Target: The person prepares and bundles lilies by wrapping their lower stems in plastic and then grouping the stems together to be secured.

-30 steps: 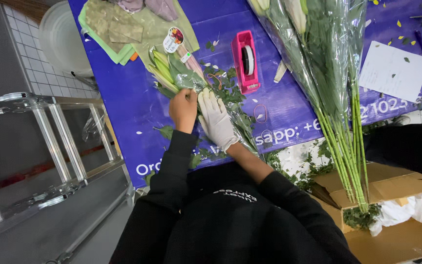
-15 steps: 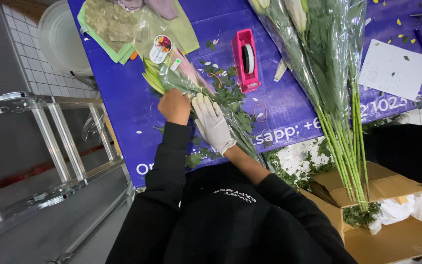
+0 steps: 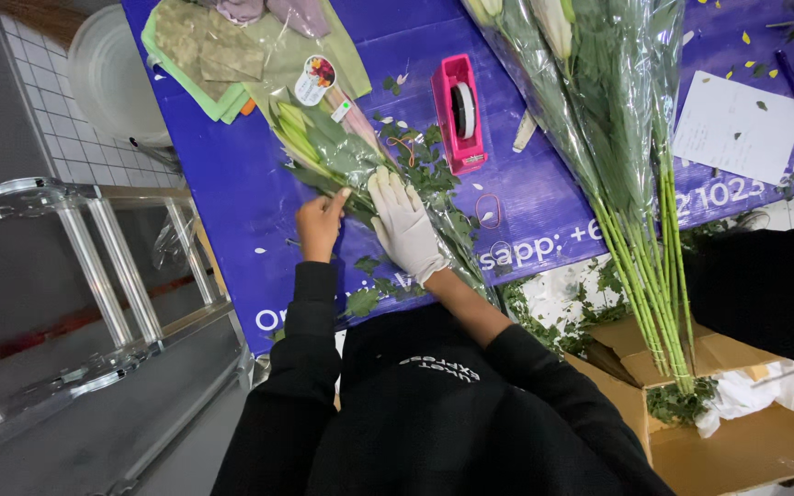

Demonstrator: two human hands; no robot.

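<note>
A small bunch of closed green buds (image 3: pixel 310 138) lies in clear wrap with a round sticker on the purple table cover (image 3: pixel 232 174). My bare left hand (image 3: pixel 319 225) pinches the wrap and leaves at the bunch's left side. The right hand (image 3: pixel 404 228), in a white glove, lies flat on the stems and leaves just right of it, fingers stretched out. Loose green leaves are scattered around both hands. Black sleeves cover my arms.
A pink tape dispenser (image 3: pixel 459 115) stands beyond the hands, with a rubber band (image 3: pixel 487 211) beside it. A tall wrapped bunch with long green stems (image 3: pixel 636 211) reaches into a cardboard box (image 3: pixel 755 450). White paper (image 3: pixel 737 129), green wrapping sheets (image 3: pixel 222 50), white bucket (image 3: pixel 117 78), metal stepladder (image 3: pixel 94 276).
Both hands have slid up along the small bunch, away from me. The bunch has shifted a little on the cover, and my left hand now pinches its side.
</note>
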